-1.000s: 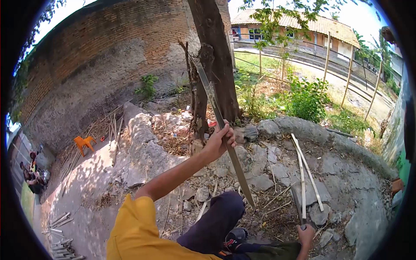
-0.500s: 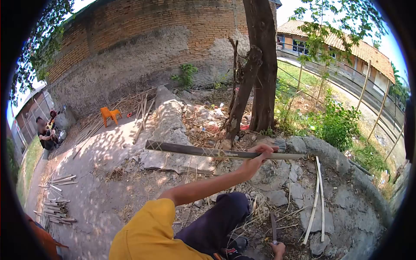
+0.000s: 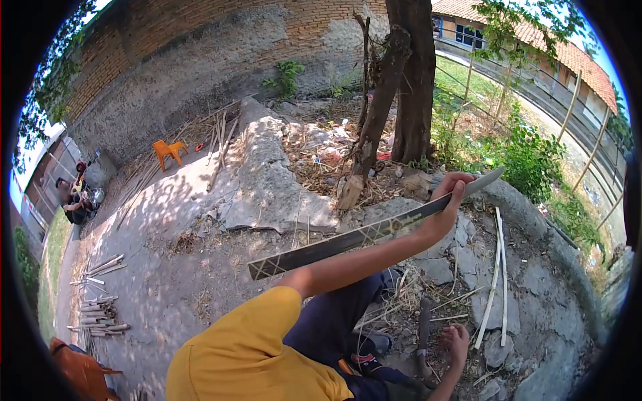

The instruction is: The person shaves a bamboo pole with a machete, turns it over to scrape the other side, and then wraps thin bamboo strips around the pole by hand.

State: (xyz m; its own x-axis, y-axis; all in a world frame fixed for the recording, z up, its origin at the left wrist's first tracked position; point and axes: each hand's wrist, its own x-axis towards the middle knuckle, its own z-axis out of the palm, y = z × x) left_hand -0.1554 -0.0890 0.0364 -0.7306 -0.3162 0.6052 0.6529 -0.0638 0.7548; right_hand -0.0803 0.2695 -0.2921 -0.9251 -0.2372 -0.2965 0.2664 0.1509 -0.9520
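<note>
My left hand (image 3: 449,206) is raised and wrapped around a long split bamboo strip (image 3: 334,245). The strip is dark on its face, carries scratched crisscross marks and has a paler far end. It tilts upward to the right. My right hand (image 3: 457,339) hovers low with fingers apart and nothing in them. Just left of it a machete (image 3: 424,327) lies on the ground among shavings, its handle toward me. Two pale thin strips (image 3: 493,274) lie on the broken concrete to the right.
A low concrete ledge (image 3: 264,177) and a tree trunk (image 3: 414,100) stand ahead. Cut bamboo pieces (image 3: 100,314) lie in a pile at left. An orange chair (image 3: 167,154) stands farther back, and a person (image 3: 72,200) sits at far left.
My right hand has let go of the machete and moved right of it. My left hand has risen to the right, tilting the bamboo strip, with its left end lower.
</note>
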